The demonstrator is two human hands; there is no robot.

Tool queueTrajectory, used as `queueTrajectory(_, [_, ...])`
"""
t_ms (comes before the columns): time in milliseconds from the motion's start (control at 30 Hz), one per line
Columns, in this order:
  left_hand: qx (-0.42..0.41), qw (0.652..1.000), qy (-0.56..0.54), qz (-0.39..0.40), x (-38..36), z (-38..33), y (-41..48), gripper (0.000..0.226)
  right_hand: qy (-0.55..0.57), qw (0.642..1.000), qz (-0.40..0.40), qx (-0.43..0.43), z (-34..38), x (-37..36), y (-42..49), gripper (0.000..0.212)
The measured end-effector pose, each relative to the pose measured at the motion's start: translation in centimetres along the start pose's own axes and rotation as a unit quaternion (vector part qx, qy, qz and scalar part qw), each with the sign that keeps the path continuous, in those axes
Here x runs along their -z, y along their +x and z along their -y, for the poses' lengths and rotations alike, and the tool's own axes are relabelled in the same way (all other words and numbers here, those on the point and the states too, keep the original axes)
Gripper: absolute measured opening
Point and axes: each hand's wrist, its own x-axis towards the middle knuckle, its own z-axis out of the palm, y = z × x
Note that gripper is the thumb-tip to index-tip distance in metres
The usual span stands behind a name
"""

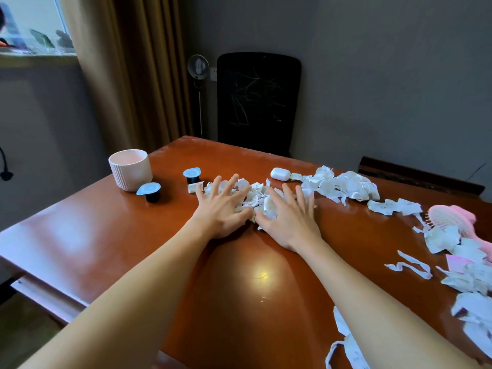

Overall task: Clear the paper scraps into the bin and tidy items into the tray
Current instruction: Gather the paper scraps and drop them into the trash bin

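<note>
I have both hands, left and right, spread flat on the centre-frame paper scraps, holding nothing; next I'd rake them together.

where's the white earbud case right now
In the head view the white earbud case lies far across the table, beyond the right hand, at the left end of the scrap heap.

1. The table is reddish-brown wood, smooth and super glossy, with bright glare on it.
2. The paper scraps are thin white paper, torn, crumpled and matt.
3. The ribbed cup is matt white; can't tell if it's ceramic or plastic.
4. The earbud case is smooth, shiny white plastic.
5. The hairbrush is pink plastic.
6. The curtain is matt brown cloth.
</note>
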Motion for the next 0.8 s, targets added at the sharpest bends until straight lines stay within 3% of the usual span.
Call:
queueTrajectory(133, [0.012, 1.000, -0.018, 0.015, 0.1, 0.0, 0.0, 0.066, 0.009, 1.000, -0.002, -0.005, 0.1, 0.0, 0.0, 0.079])
queueTrajectory(300, [0.003, 0.997, -0.063, -0.047, 0.4, 0.0, -0.5, 0.060, 0.014, 1.000, -0.028, 0.000, 0.2, 0.2, -0.3, 0.060])
queueTrajectory(433, [-0.007, 0.995, -0.070, -0.071, 0.0, 0.2, -0.5, 0.041, 0.009, 0.998, -0.065, 0.012, 0.3, 0.4, -0.5, 0.042])
queueTrajectory(800, [0.009, 0.992, -0.058, -0.115, 0.0, 0.2, -0.5, 0.013, 0.058, 0.997, -0.054, 0.022, 0.6, 1.0, -0.8, 0.021])
